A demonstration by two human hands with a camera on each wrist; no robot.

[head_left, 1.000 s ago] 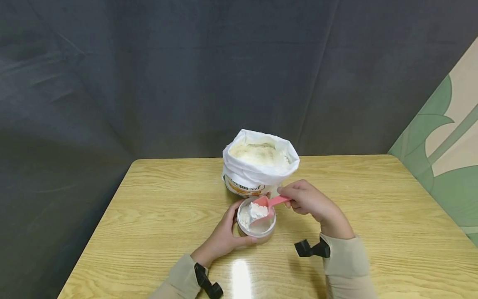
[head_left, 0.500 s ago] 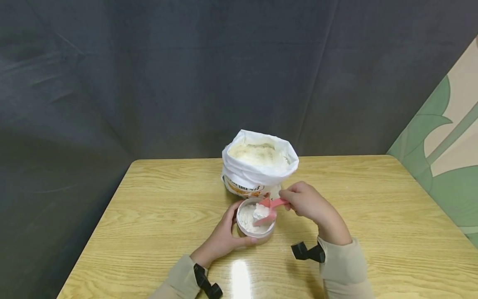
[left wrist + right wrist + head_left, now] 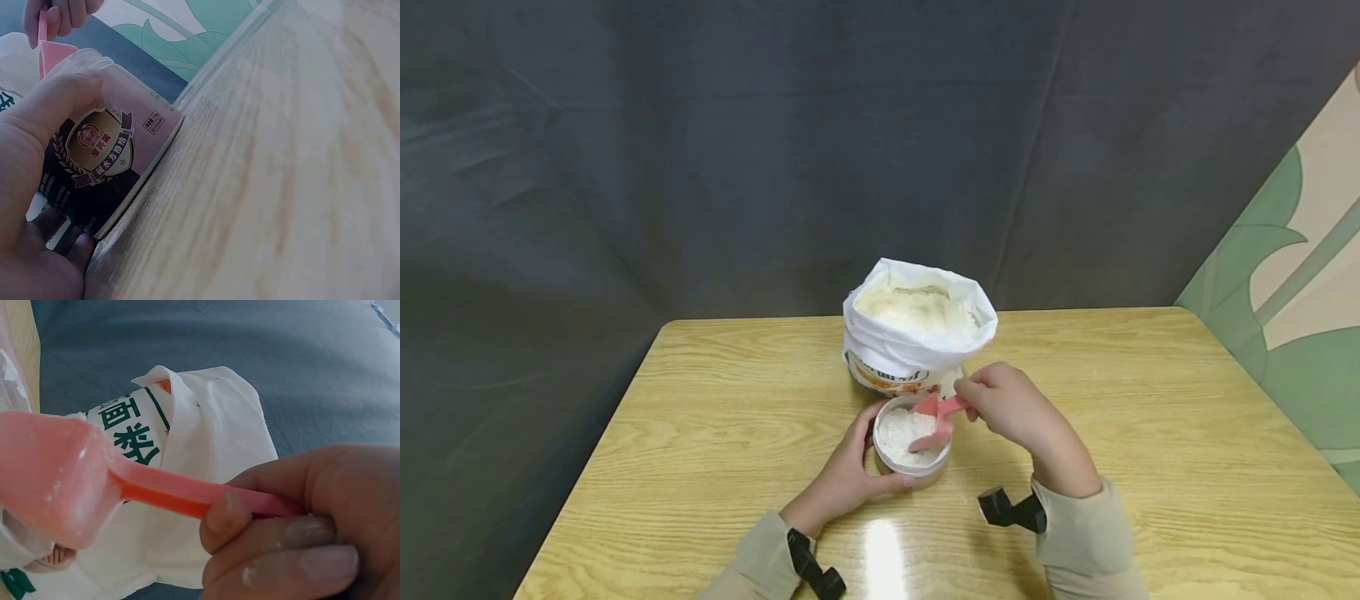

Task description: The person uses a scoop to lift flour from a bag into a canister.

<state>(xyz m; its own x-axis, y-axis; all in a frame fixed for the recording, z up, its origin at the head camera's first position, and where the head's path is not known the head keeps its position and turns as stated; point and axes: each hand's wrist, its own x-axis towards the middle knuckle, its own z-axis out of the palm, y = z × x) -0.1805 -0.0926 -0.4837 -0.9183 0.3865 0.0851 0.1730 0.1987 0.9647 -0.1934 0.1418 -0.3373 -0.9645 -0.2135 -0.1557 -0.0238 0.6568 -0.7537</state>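
Observation:
A pink scoop tilts over the mouth of a round clear tub, its bowl inside the rim. White flour lies in the tub, and some sits at the scoop's bowl. My right hand grips the scoop's handle, fingers curled round it in the right wrist view. Around the tub's side curls my left hand, thumb at the front. A dark label with a crest shows on the tub in the left wrist view. The tub's base stands on the table.
Just behind the tub stands a white flour bag, its top rolled open and flour visible inside. The wooden table has its far edge against a dark cloth. A wall with green leaf shapes is at right.
The scoop has tipped over the tub, and the heap of flour on it has slid into the tub. My right hand has turned slightly; the left hand has stayed in place.

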